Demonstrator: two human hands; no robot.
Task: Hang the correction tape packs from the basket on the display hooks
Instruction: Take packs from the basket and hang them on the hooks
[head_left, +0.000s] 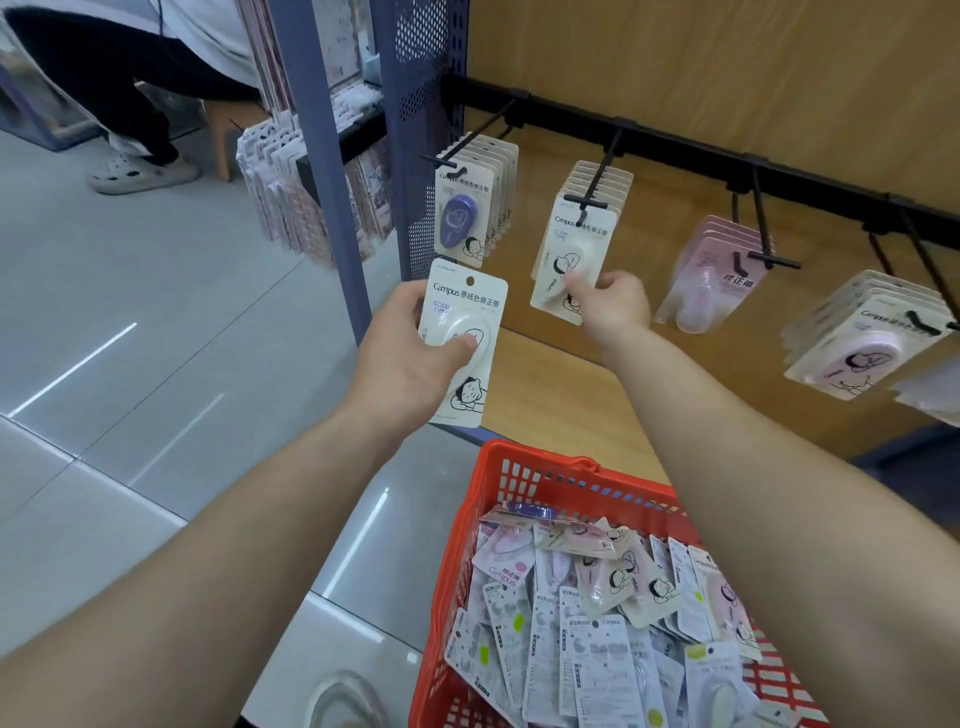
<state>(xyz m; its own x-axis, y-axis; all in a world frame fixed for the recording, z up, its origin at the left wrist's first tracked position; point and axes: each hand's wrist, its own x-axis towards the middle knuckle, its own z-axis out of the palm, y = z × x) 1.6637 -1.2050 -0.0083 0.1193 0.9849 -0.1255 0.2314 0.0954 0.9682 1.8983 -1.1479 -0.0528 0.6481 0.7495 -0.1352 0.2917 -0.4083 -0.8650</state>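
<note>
Slippage risk: left grip (410, 358) is clasping a white pack (467, 306); right grip (615, 306) is pinching the hung pack (576, 244), possibly tugging it off its hook (587, 200).

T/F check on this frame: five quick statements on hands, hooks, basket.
1. The left hand holds a white correction tape pack. True.
2. The right hand reaches into the red basket. False: it grips the front hanging pack on the second hook from the left.
3. The basket is empty. False: loose packs fill it.
4. The leftmost hook has a purple-dispenser pack in front. True.
5. The left hand's pack already hangs on a hook. False: its hole is free, off every hook.
</note>
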